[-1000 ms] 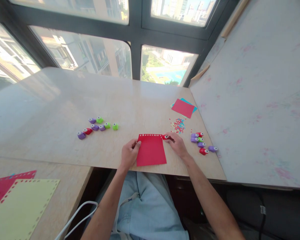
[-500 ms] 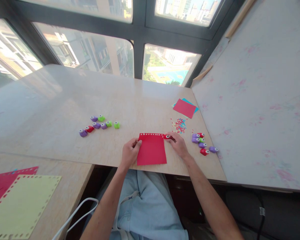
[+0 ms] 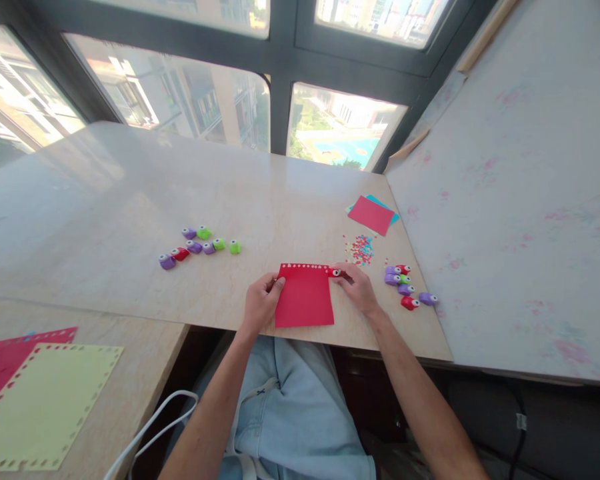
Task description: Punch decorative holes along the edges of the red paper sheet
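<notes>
Forearms [image 3: 217,400] slanting inward over the front edge of the pale bench [image 3: 290,200]; left hand [image 3: 261,301] pinching the near-square red paper [image 3: 305,297] by its left side, right hand [image 3: 356,288] pinching a small, rounded red punch [image 3: 334,273] at the far right corner, tiny holes [image 3: 303,266] lining the far edge.

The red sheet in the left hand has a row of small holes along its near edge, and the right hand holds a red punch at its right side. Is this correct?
Not quite: the head view shows the holes along the far edge of the red sheet, not the near one. The rest is right.
</notes>
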`<state>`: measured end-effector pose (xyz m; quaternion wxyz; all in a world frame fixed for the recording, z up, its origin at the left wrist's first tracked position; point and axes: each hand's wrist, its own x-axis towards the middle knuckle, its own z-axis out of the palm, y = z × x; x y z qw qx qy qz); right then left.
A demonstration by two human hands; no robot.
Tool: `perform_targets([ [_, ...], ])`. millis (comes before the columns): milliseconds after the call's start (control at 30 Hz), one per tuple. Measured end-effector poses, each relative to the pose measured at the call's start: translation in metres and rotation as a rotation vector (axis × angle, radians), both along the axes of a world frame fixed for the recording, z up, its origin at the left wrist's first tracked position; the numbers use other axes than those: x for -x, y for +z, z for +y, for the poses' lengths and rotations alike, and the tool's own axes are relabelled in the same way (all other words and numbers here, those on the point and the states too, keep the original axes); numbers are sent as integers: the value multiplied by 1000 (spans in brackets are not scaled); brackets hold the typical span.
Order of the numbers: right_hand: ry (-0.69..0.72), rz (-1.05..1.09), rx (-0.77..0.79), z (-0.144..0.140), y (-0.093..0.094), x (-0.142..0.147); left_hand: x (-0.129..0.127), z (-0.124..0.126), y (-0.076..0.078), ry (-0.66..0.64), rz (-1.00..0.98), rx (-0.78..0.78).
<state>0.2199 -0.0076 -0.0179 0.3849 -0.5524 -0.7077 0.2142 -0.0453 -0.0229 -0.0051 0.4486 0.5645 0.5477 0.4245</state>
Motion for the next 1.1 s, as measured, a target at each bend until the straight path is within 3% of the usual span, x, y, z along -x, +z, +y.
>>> perform_targets([
  [1100,90,-85,-68,-9,5,4,-6,0,12,66,260,-50],
])
